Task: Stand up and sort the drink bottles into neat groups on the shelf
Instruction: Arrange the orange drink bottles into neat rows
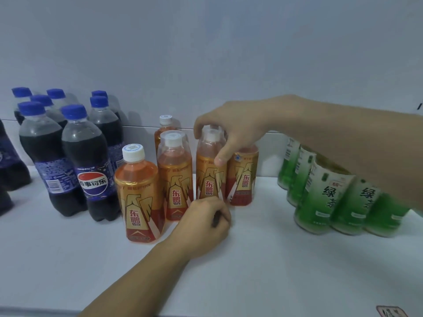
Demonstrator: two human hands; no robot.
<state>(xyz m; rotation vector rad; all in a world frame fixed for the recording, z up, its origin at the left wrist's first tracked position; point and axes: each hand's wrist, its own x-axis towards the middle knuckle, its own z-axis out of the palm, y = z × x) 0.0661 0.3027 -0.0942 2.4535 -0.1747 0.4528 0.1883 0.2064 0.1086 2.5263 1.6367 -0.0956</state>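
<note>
Fingers of the right hand (231, 129), reaching in from the right edge, curled over the cap and shoulder of one orange energy-drink bottle with a gold label (209, 165) at frame centre, thumb pressed on its label. Left hand (203, 221), rising from the bottom edge, fingers curled in at the base of that same bottle; whether actually gripping or just steadying, hard to tell.

Head view, left to right: dark cola bottles with blue caps (68, 145) clustered upright at the left; more orange bottles, one forward with a bare white cap (137, 193), one with a clear overcap (174, 172), one right of the held bottle (242, 177), one behind (165, 128); green-tea bottles with green-and-white labels (325, 193) packed at the right, partly hidden by the forearm. All standing on the white shelf (263, 271).

Likely risks: held bottle sliding into its close neighbours and toppling one, the pack being tight; forearm passing just above the green tops and clipping them on withdrawal.
</note>
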